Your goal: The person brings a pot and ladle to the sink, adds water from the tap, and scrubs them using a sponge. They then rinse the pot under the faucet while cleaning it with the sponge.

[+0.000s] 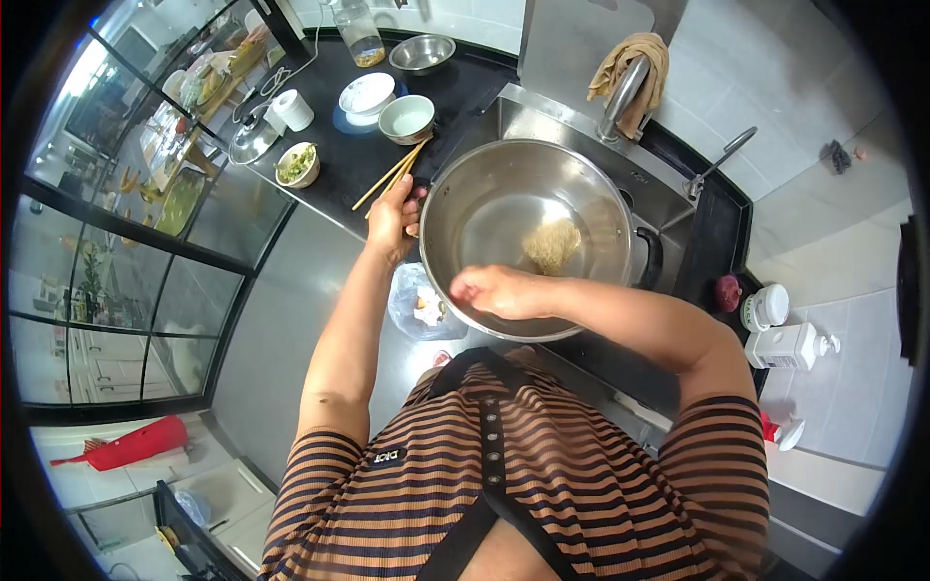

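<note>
A large stainless steel pot (pixel 528 179) is tilted toward me at the sink's near left edge. My left hand (pixel 392 221) is closed round its left handle, the fingers partly hidden. Inside the near left part of the pot is my right hand (pixel 499 292), fingers curled together and slightly blurred; whatever they may hold is hidden. A tan, fibrous clump (pixel 552 245) lies on the pot's inside, apart from my right hand. The pot's black right handle (pixel 649 258) is free.
Wooden chopsticks (pixel 381 190) lie beside my left hand, near a pale bowl (pixel 407 118) and a bowl of chopped greens (pixel 297 166). Behind the pot are the sink (pixel 542 118) and a faucet (pixel 622 97) draped with a cloth. A plastic bag (pixel 412 300) hangs below the counter.
</note>
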`<state>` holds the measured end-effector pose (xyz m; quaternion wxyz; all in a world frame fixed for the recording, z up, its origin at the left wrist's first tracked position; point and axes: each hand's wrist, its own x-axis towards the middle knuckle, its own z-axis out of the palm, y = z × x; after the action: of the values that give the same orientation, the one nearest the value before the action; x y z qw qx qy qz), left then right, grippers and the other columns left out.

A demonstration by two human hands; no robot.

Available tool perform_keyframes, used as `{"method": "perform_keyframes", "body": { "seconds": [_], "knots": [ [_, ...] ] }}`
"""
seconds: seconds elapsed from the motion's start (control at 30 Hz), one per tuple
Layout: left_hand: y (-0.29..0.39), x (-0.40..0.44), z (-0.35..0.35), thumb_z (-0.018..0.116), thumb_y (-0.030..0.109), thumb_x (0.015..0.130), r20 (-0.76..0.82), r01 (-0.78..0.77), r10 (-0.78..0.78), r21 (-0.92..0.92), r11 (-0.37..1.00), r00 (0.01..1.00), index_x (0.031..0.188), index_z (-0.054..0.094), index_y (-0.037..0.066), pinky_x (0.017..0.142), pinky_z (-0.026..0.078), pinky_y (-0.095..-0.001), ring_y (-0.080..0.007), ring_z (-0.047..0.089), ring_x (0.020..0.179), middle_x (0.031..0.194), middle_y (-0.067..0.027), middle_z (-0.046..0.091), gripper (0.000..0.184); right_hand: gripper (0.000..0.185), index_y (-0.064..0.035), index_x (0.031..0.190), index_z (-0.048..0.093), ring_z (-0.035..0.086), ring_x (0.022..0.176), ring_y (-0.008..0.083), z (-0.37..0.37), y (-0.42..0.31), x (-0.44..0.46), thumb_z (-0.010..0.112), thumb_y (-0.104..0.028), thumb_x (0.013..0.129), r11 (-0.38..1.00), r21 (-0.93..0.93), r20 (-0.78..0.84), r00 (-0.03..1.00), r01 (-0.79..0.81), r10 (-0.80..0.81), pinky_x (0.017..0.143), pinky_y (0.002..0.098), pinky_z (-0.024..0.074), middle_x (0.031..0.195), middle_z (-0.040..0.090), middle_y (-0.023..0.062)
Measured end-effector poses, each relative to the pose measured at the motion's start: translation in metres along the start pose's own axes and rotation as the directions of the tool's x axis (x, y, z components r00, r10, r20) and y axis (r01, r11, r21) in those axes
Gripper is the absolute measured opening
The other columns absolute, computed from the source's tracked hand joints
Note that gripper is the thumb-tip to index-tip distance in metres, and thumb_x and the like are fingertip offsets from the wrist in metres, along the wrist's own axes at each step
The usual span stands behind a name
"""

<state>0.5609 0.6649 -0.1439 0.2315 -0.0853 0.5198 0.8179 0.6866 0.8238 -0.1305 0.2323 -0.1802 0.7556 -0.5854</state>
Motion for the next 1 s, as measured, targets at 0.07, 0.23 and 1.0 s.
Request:
{"method": "perform_keyframes", "body": {
  "seconds": [0.07, 0.23, 1.0],
  "knots": [
    [0.0, -0.003, -0.002, 0.048, 0.028, 0.084, 0.01, -0.002, 0.002, -0.011, 1.0, 1.0, 0.075, 0.049, 0.003, 0.032, 0.019, -0.0175, -0.0028, 0.022, 0.035, 0.046, 0.007, 0.03, 0.027, 0.028, -0.0008, 0.098, 0.055, 0.054, 0.082, 0.0206, -0.016, 0.007, -0.01, 0.046, -0.004, 0.072, 0.965, -0.204, 0.239, 0.947, -0.167, 0.214, 0.074, 0.0294, 0.0421, 0.086, 0.058, 0.0123],
    [-0.007, -0.001, -0.007, 0.047, 0.028, 0.085, 0.043, 0.002, 0.0, -0.053, 0.999, 0.999, 0.075, 0.049, 0.002, 0.032, 0.02, -0.0179, -0.0032, 0.021, 0.034, 0.045, 0.0073, 0.029, 0.028, 0.035, -0.0065, 0.107, 0.052, 0.054, 0.092, 0.0319, -0.046, 0.027, -0.025, 0.053, -0.011, 0.072, 0.213, -0.977, 0.033, 0.991, 0.005, 0.129, 0.083, 0.0381, 0.0414, 0.1, 0.055, 0.0157],
    [-0.014, -0.009, 0.001, 0.049, 0.023, 0.083, -0.125, -0.093, 0.085, -0.061, 0.994, 0.989, 0.069, 0.049, 0.004, 0.032, 0.017, -0.0204, -0.0044, 0.023, 0.033, 0.044, 0.0067, 0.03, 0.024, 0.031, 0.0052, 0.091, 0.055, 0.055, 0.092, 0.0329, 0.031, -0.005, 0.068, 0.042, -0.02, 0.078, 0.841, -0.041, -0.538, 0.721, -0.54, 0.437, 0.08, 0.0377, 0.0421, 0.096, 0.055, 0.0251]
  ]
}}
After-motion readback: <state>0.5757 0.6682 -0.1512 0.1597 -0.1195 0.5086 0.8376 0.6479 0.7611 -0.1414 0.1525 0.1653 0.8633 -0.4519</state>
